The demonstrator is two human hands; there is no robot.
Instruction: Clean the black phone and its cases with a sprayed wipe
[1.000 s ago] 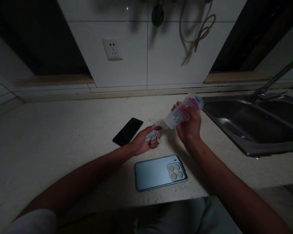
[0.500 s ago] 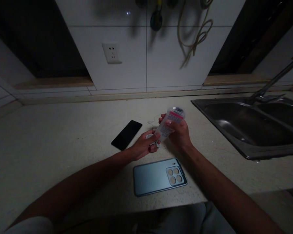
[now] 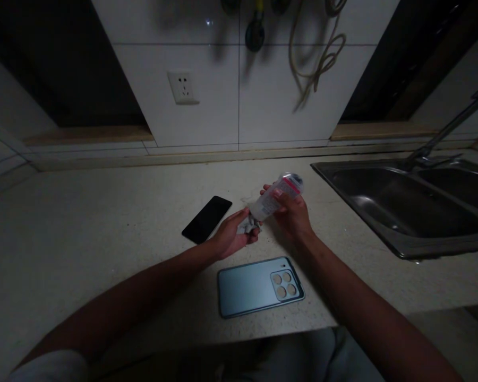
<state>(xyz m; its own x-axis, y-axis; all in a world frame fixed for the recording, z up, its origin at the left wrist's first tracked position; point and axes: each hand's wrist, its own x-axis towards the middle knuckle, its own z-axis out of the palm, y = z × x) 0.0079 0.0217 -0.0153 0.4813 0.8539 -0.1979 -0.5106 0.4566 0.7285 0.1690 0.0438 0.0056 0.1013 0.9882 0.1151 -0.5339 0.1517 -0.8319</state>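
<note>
My right hand (image 3: 292, 217) is shut around a translucent plastic squeeze bottle (image 3: 274, 197) with a pink-and-white label, tilted so its lower end points down-left. That end touches or nearly touches a crumpled grey-white cloth (image 3: 247, 225) held in my left hand (image 3: 231, 236). Just left of my left hand, a black smartphone (image 3: 206, 219) lies face up on the counter. Below my hands, a second phone (image 3: 258, 287) lies with its pale blue back up, showing a camera module with several lenses.
A steel double sink (image 3: 398, 207) with a faucet (image 3: 442, 135) lies to the right of my hands. The speckled beige countertop (image 3: 83, 228) meets a white tiled wall with a power socket (image 3: 183, 87). A looped cord (image 3: 318, 58) hangs on the wall.
The bottle has tilted further from upright, its lower end now pressing toward the cloth. My left hand has turned, showing more of the cloth.
</note>
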